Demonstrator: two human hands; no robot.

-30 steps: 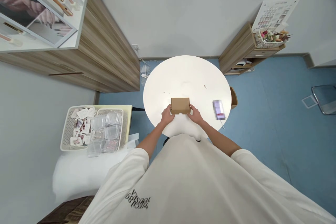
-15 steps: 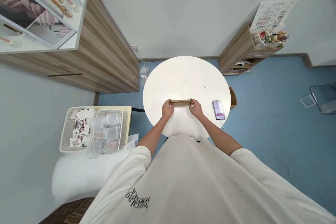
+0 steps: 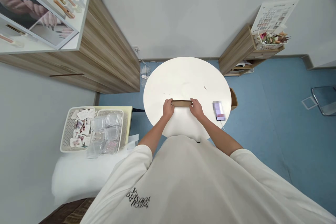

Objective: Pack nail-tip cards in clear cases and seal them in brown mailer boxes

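On the round white table (image 3: 183,73), a phone (image 3: 218,110) with a white cable (image 3: 222,125) attached was supported near the right edge, beyond which a small dark mark (image 3: 205,88) was seen farther inward.

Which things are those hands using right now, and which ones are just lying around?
Being used:
brown cardboard box
left hand, holding its left end
right hand, holding its right end

Just lying around:
phone on the round table
picture cards
clear plastic boxes
flowers

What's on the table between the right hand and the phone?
Just bare white table between the right hand, at the box's end, and the phone. The head view shows it.
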